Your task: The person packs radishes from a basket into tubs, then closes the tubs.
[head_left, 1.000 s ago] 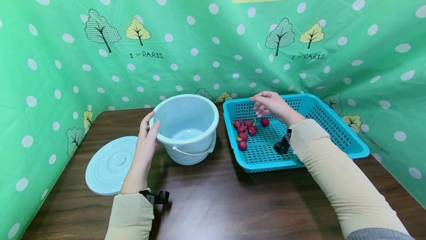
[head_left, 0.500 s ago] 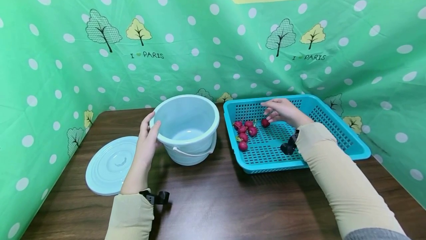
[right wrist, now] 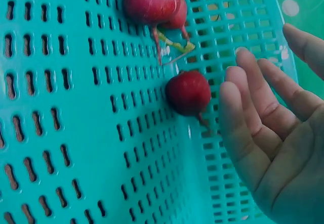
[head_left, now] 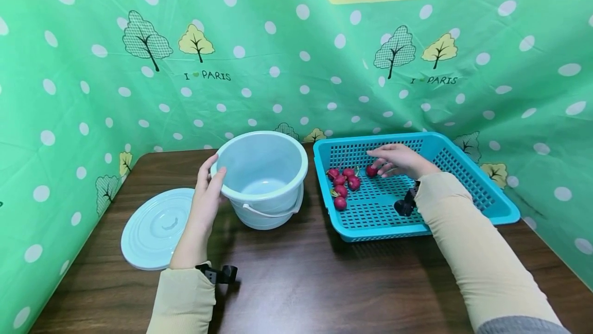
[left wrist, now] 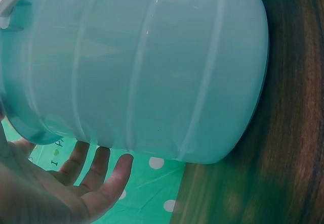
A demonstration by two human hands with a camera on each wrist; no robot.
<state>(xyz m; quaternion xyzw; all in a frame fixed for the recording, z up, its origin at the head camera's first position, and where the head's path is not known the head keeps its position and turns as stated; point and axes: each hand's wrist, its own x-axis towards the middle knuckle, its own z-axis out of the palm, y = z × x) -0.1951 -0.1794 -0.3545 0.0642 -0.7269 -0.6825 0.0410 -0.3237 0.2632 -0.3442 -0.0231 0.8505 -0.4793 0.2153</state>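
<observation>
My left hand (head_left: 206,199) holds the rim of a pale blue bucket (head_left: 261,169), thumb hooked over the edge and fingers outside. In the left wrist view the bucket wall (left wrist: 152,67) fills the frame, and the fingers (left wrist: 96,168) lie straight beside it. My right hand (head_left: 395,161) is down inside a teal perforated basket (head_left: 465,182), fingers straight. Its fingertips (right wrist: 238,95) are just beside a lone red radish (right wrist: 188,92) (head_left: 371,171) and hold nothing. Several more radishes (head_left: 342,182) (right wrist: 152,4) lie clustered to its left.
The bucket's round lid (head_left: 157,228) lies flat on the dark wooden table (head_left: 296,277) at the left. A green dotted cloth (head_left: 296,66) walls in the back and both sides. The bucket's inside looks bare.
My right hand has come down from above the basket to its floor, stopping beside the lone radish. The left hand has stayed on the bucket rim.
</observation>
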